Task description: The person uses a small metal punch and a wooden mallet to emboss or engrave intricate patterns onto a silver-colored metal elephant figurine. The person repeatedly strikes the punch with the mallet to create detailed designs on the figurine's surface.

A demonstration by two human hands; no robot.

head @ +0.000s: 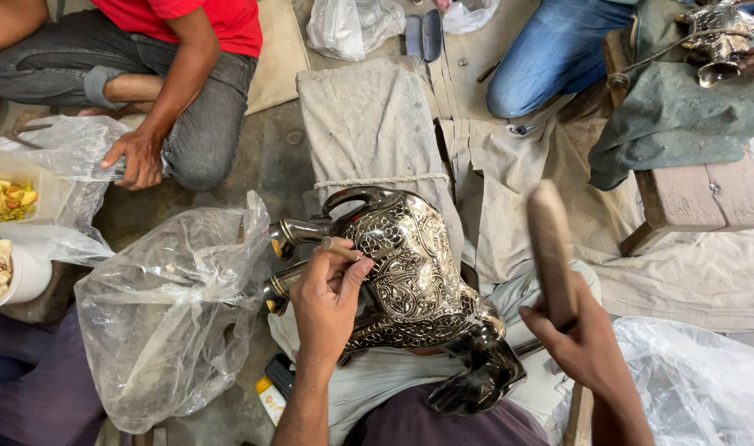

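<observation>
A dark, ornately engraved metal elephant figure lies on its side across my lap on pale cloth. My left hand rests against its flank and pinches a short metal chisel whose tip touches the engraved surface. To the right, my right hand grips a wooden mallet, raised and blurred, apart from the figure.
A crumpled clear plastic bag lies at my left, another plastic bag at the right. A person in a red shirt sits at the upper left with a hand on plastic. Another person in jeans kneels above. A wooden stool stands at the right.
</observation>
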